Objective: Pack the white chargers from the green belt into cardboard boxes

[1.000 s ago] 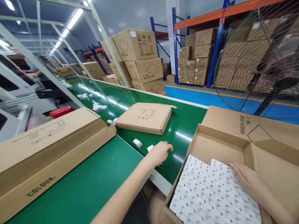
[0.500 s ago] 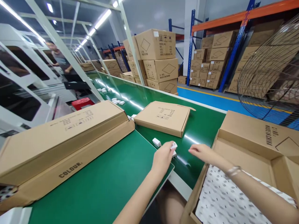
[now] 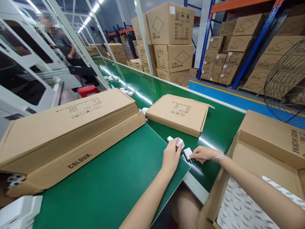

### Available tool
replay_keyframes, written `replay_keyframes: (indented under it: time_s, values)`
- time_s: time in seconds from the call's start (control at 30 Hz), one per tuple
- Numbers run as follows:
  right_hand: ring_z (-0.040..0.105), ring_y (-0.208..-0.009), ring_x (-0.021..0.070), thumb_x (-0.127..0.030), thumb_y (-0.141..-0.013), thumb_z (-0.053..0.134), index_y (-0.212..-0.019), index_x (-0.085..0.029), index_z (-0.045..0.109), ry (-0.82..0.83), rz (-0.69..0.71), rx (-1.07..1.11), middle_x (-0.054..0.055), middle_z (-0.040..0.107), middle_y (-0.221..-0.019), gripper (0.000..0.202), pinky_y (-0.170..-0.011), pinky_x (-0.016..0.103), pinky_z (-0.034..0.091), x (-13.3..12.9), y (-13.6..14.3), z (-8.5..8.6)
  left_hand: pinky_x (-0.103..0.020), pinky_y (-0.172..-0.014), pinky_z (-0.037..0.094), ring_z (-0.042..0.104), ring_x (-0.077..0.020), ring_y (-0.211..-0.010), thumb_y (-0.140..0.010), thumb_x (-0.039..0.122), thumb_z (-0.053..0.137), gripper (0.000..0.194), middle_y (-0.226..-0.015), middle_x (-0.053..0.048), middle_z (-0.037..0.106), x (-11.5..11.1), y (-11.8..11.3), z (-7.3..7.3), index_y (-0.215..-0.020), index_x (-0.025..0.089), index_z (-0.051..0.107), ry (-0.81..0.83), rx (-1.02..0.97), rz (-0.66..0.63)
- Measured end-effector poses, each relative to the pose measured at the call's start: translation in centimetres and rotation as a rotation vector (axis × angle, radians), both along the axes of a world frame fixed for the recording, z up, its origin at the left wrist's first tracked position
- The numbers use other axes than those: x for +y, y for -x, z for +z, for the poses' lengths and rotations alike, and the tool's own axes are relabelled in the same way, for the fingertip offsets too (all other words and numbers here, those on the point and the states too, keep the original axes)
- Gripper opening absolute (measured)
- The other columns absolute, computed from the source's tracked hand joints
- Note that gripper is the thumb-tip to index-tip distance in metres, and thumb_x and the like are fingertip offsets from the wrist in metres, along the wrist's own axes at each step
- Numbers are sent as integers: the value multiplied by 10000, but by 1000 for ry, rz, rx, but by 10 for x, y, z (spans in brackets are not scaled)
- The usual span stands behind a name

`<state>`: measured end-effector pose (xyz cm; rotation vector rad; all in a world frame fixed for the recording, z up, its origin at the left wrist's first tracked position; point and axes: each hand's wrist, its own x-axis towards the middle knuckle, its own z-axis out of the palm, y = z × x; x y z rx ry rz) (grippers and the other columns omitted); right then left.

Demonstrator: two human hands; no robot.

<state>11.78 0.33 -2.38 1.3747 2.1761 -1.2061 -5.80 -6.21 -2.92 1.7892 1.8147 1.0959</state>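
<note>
L hand (image 3: 171, 156), at the near edge of the green belt (image 3: 221, 127), pinches a small white plastic plug (image 3: 180, 143) btwn thumb & fingers; plug sits at the fingertips. R hand (image 3: 204, 154), w/ a silvery bracelet (image 3: 220, 157) at the wrist, pinches the R edge of a boxy white plug w/ metal pins (image 3: 188, 153), just beside the first; body lies L of the fingertips, pins toward the wearer. A partly hidden white plug (image 3: 169, 139) is just L of L hand's fingers. Behind: flat brown cardboard box (image 3: 177, 113). At R: open brown carton (image 3: 264, 149) w/ white pcs (image 3: 247, 203) inside, under R forearm.
</note>
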Motion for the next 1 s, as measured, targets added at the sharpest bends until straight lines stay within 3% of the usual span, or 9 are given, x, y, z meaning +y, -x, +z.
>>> replay_keyframes:
  time_s: [0.13, 0.27, 0.37, 0.47, 0.57, 0.63, 0.77, 0.9, 1.0]
  values:
    - [618, -636, 128, -482, -882, 355, -726, -157, 583, 64, 26, -17, 50, 656, -691, 427, -571, 208, 440, 7, -13, 10, -288, -811, 461, 580, -186, -959, -905, 263, 371, 290, -1126, -78, 574, -2, -1, 3, -1157, 186, 492, 28, 82, -17]
    - [618, -683, 159, -419, -906, 294, -778, -162, 555, -131, 9, -91, 73, 663, -760, 389, -618, 252, 443, 0, -16, 19, -266, -722, 471, 598, -189, -921, -909, 259, 345, 333, -1176, -89, 536, -5, -5, 8, -1217, 184, 448, 103, 213, -21]
    - [620, -731, 228, -542, -833, 397, -810, -179, 550, -301, 21, -175, 89, 663, -822, 395, -622, 310, 430, -18, -7, 22, -266, -691, 472, 607, -186, -869, -905, 262, 343, 349, -1146, -84, 547, -4, -7, 7, -1233, 188, 437, 137, 304, -51]
    - [618, -803, 316, -606, -749, 481, -865, -161, 556, -455, 36, -249, 143, 656, -868, 466, -640, 364, 423, -38, 5, 21, -294, -759, 469, 587, -201, -904, -891, 244, 367, 300, -1059, -79, 585, -1, -7, 1, -1150, 178, 503, 110, 396, -110]
    - [618, -834, 345, -476, -759, 499, -872, -137, 568, -571, 53, -283, 178, 655, -884, 364, -654, 376, 416, -48, 10, 20, -344, -920, 410, 557, -208, -971, -877, 199, 374, 253, -985, -81, 616, 0, -5, -4, -1045, 167, 561, 68, 489, -192]
    - [623, -812, 345, -386, -752, 498, -852, -131, 570, -625, 56, -286, 177, 656, -849, 283, -628, 365, 408, -48, 9, 26, -354, -965, 375, 544, -201, -1001, -854, 168, 390, 296, -1022, -88, 615, -3, -5, -3, -1112, 157, 537, 46, 506, -212]
    - [625, -744, 280, -335, -730, 510, -863, -161, 548, -691, 78, -214, 106, 656, -812, 221, -564, 307, 382, -48, 4, 51, -394, -972, 344, 465, -221, -1120, -787, 185, 493, 530, -1248, -88, 515, -16, -14, 13, -1304, 180, 379, -29, 487, -272]
    - [607, -708, 176, -397, -712, 595, -850, -196, 544, -547, 118, 83, 15, 648, -784, 249, -570, 246, 402, -47, -1, 73, -377, -857, 394, 500, -213, -990, -810, 290, 540, 337, -1095, -46, 605, -26, -15, 38, -1138, 217, 514, -2, 474, -432]
    - [606, -796, 163, -493, -757, 572, -906, -196, 590, -422, -168, 351, 24, 651, -865, 333, -670, 238, 453, -28, -15, 69, -353, -789, 411, 522, -213, -914, -805, 362, 559, 266, -970, -42, 629, -41, 15, 52, -1035, 228, 568, 24, 477, -375]
